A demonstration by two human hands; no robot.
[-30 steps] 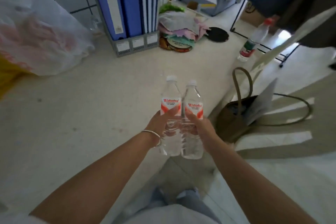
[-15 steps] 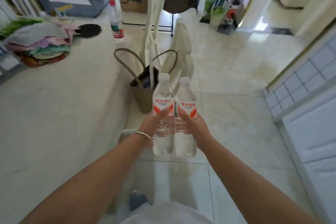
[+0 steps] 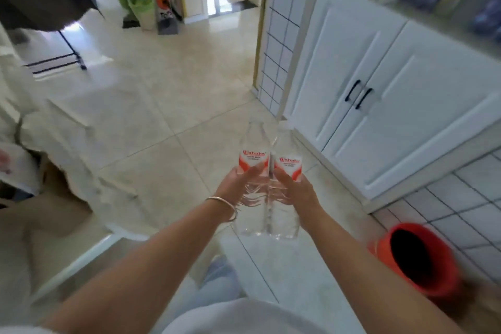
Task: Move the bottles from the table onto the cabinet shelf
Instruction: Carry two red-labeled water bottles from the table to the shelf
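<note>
My left hand (image 3: 238, 184) and right hand (image 3: 295, 190) still grip two clear plastic water bottles with red-and-white labels (image 3: 254, 171), upright and touching, held over the floor; since half a second ago the desk has gone and a white double-door cabinet (image 3: 379, 95) fills the right

Two clear, glossy plastic bottles (image 3: 268, 187) carry slick printed labels. Below the grip lies polished, shiny floor tile (image 3: 151, 106); right of it, smooth white-painted cabinet doors (image 3: 379, 95); a bin (image 3: 417, 260), perhaps matt plastic.
</note>
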